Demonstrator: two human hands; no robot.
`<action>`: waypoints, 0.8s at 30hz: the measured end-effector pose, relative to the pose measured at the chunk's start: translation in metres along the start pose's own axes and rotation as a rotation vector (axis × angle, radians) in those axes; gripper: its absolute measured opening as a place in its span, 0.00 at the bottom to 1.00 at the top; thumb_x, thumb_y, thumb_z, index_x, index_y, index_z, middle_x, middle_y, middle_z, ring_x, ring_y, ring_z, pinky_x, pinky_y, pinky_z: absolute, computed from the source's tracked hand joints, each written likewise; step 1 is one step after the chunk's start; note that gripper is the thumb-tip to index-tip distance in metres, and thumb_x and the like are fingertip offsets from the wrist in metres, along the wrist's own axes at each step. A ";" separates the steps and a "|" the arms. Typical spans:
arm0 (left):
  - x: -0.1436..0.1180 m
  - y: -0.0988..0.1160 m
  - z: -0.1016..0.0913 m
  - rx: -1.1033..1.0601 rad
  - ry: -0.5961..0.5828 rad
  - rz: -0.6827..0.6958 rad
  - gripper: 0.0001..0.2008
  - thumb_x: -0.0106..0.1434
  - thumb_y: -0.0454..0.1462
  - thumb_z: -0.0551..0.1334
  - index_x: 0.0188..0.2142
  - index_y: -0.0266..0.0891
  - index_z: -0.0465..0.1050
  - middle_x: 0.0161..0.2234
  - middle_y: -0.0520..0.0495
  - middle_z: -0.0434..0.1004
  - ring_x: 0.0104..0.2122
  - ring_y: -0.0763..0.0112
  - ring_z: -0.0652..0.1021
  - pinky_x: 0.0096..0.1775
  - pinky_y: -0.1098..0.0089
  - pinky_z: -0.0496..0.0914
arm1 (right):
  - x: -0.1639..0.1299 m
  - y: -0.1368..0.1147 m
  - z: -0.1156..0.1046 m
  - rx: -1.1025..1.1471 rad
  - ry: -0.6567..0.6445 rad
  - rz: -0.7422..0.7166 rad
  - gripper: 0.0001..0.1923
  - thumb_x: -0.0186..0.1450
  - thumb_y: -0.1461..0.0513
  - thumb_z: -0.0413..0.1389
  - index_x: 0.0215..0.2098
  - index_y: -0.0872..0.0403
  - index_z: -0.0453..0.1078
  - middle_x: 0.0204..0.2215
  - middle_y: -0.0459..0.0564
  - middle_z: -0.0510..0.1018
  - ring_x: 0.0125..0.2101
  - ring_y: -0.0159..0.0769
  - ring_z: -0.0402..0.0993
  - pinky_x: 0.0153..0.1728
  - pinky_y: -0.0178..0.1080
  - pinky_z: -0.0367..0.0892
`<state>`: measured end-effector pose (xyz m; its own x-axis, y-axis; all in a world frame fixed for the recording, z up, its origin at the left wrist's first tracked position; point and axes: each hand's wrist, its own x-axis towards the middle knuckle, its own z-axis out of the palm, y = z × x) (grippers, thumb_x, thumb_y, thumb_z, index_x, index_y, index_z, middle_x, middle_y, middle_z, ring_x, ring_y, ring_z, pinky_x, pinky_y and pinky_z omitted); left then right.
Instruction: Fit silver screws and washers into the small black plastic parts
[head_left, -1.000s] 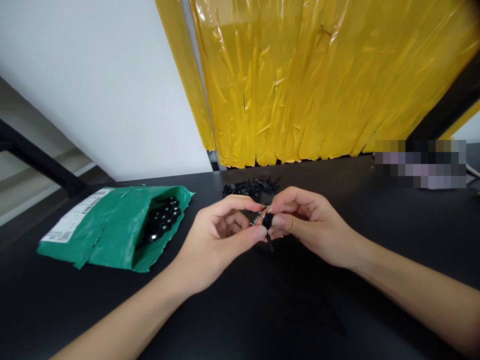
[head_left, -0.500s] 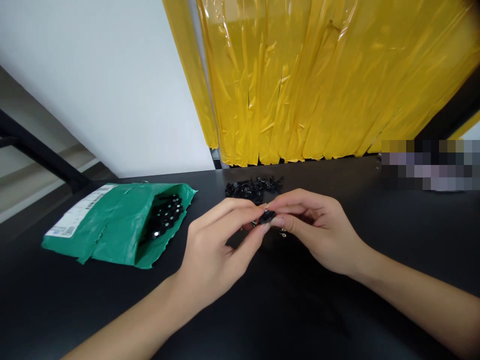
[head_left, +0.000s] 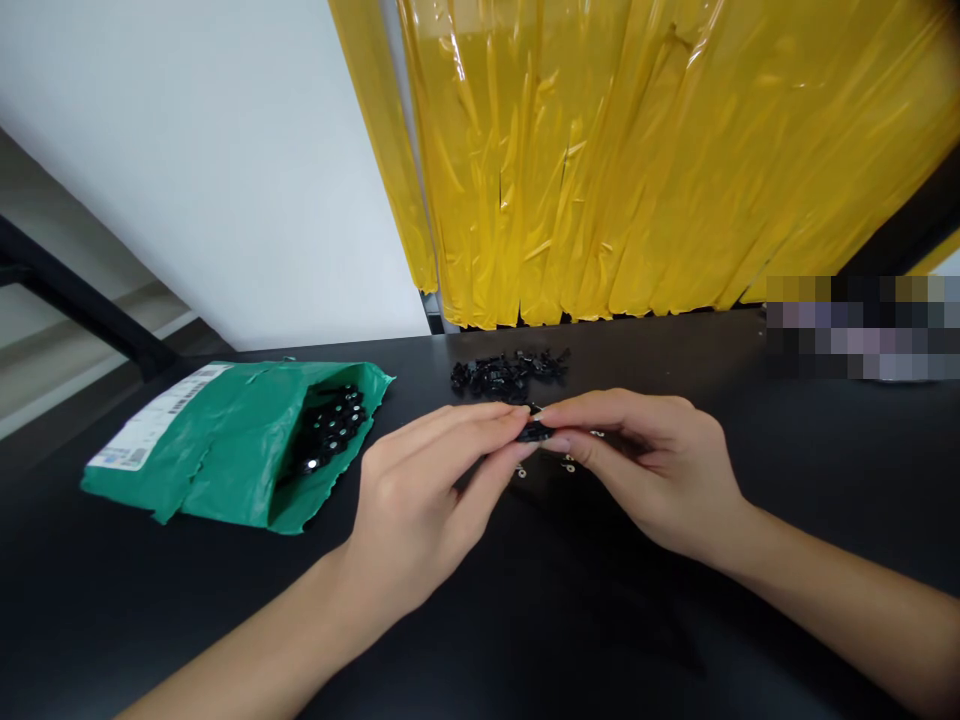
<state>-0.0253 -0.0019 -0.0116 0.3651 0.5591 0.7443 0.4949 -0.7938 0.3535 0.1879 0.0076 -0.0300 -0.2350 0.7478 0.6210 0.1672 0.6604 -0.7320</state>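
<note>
Between the fingertips of both hands is a small black part [head_left: 534, 431], mostly covered, so its exact kind cannot be made out. My left hand [head_left: 431, 490] pinches its left side between thumb and fingers. On the other side, my right hand [head_left: 649, 465] grips it with thumb and forefinger. Just below the fingers, a few tiny light-coloured metal pieces [head_left: 568, 464] lie on the black table [head_left: 480, 640]. Beyond the hands is a loose pile of small black parts [head_left: 499, 374].
To the left lies a torn-open green mailing bag [head_left: 217, 440] with a white label; black pieces with shiny round spots [head_left: 335, 432] fill its mouth. Yellow plastic sheeting [head_left: 600, 170] and a white panel [head_left: 247, 180] rise behind the table. A blurred-out patch [head_left: 862, 330] is at right.
My right hand has shifted slightly right and down, and the black part has turned a little between the fingers. More of the tiny metal pieces on the table now show.
</note>
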 end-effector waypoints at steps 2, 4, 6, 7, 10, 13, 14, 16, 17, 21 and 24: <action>0.000 0.000 -0.001 0.003 -0.001 0.015 0.09 0.64 0.28 0.69 0.44 0.38 0.79 0.45 0.44 0.87 0.43 0.67 0.85 0.47 0.70 0.78 | 0.000 0.000 0.000 0.008 0.000 -0.009 0.14 0.67 0.64 0.66 0.48 0.40 0.82 0.42 0.43 0.87 0.39 0.37 0.85 0.44 0.39 0.81; 0.001 0.001 -0.002 0.021 -0.008 0.040 0.11 0.64 0.28 0.69 0.45 0.39 0.79 0.44 0.44 0.87 0.42 0.66 0.85 0.45 0.69 0.78 | 0.000 -0.001 0.000 0.036 -0.007 0.001 0.14 0.67 0.65 0.66 0.48 0.39 0.82 0.42 0.41 0.87 0.40 0.35 0.85 0.45 0.37 0.81; 0.002 0.001 -0.004 0.052 -0.014 0.067 0.12 0.63 0.27 0.69 0.45 0.39 0.78 0.44 0.44 0.87 0.41 0.66 0.85 0.44 0.68 0.78 | 0.000 -0.002 0.001 0.082 -0.021 0.042 0.16 0.67 0.65 0.66 0.50 0.39 0.81 0.43 0.40 0.87 0.40 0.34 0.85 0.47 0.37 0.81; 0.003 0.001 -0.005 0.067 -0.017 0.080 0.12 0.63 0.27 0.69 0.45 0.39 0.78 0.44 0.44 0.87 0.40 0.65 0.85 0.44 0.68 0.77 | 0.000 -0.002 0.001 0.107 -0.030 0.067 0.17 0.67 0.64 0.66 0.51 0.39 0.80 0.43 0.40 0.87 0.41 0.34 0.85 0.47 0.37 0.81; 0.003 -0.003 -0.007 0.112 -0.025 0.134 0.13 0.62 0.27 0.69 0.46 0.38 0.78 0.44 0.43 0.87 0.39 0.64 0.85 0.41 0.67 0.77 | 0.001 -0.003 0.002 0.129 -0.047 0.097 0.18 0.67 0.64 0.66 0.54 0.40 0.79 0.45 0.41 0.87 0.43 0.35 0.85 0.49 0.37 0.81; 0.002 -0.010 -0.006 0.141 0.019 0.224 0.13 0.63 0.27 0.69 0.46 0.37 0.78 0.43 0.43 0.87 0.36 0.65 0.85 0.37 0.67 0.77 | 0.003 -0.002 0.001 0.043 -0.052 0.009 0.15 0.68 0.65 0.65 0.51 0.43 0.81 0.45 0.43 0.87 0.43 0.35 0.86 0.48 0.37 0.81; 0.002 -0.011 -0.005 0.142 0.034 0.245 0.12 0.63 0.26 0.70 0.46 0.37 0.78 0.42 0.43 0.87 0.36 0.66 0.85 0.36 0.68 0.77 | 0.004 -0.002 0.001 0.017 -0.053 -0.024 0.14 0.68 0.66 0.64 0.50 0.44 0.81 0.45 0.43 0.87 0.42 0.35 0.86 0.47 0.36 0.81; 0.002 -0.013 -0.004 0.135 0.043 0.254 0.12 0.62 0.26 0.70 0.45 0.36 0.79 0.41 0.43 0.87 0.36 0.66 0.85 0.36 0.68 0.78 | 0.005 -0.002 -0.001 -0.021 -0.062 -0.073 0.14 0.68 0.67 0.64 0.49 0.46 0.81 0.44 0.43 0.87 0.40 0.32 0.85 0.45 0.34 0.80; 0.002 -0.013 -0.004 0.130 0.040 0.246 0.12 0.62 0.26 0.70 0.44 0.35 0.79 0.41 0.43 0.87 0.36 0.66 0.85 0.36 0.68 0.78 | 0.005 -0.003 -0.001 -0.036 -0.066 -0.091 0.13 0.68 0.67 0.64 0.49 0.47 0.81 0.43 0.43 0.87 0.39 0.31 0.85 0.44 0.32 0.79; 0.003 -0.010 -0.003 0.104 0.050 0.235 0.12 0.61 0.27 0.72 0.44 0.34 0.79 0.40 0.44 0.87 0.37 0.68 0.86 0.37 0.70 0.78 | 0.005 -0.003 -0.004 -0.093 -0.086 -0.165 0.11 0.69 0.69 0.63 0.48 0.53 0.79 0.41 0.46 0.87 0.39 0.28 0.84 0.44 0.30 0.77; 0.004 -0.010 -0.004 0.077 0.024 0.251 0.11 0.61 0.27 0.72 0.43 0.34 0.79 0.39 0.44 0.87 0.37 0.68 0.85 0.38 0.70 0.78 | 0.005 -0.002 -0.006 -0.097 -0.101 -0.203 0.10 0.69 0.70 0.62 0.48 0.54 0.78 0.41 0.47 0.86 0.39 0.27 0.83 0.45 0.30 0.76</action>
<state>-0.0318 0.0071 -0.0092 0.4657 0.3407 0.8167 0.4504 -0.8857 0.1127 0.1918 0.0104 -0.0242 -0.3674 0.5914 0.7178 0.1969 0.8038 -0.5614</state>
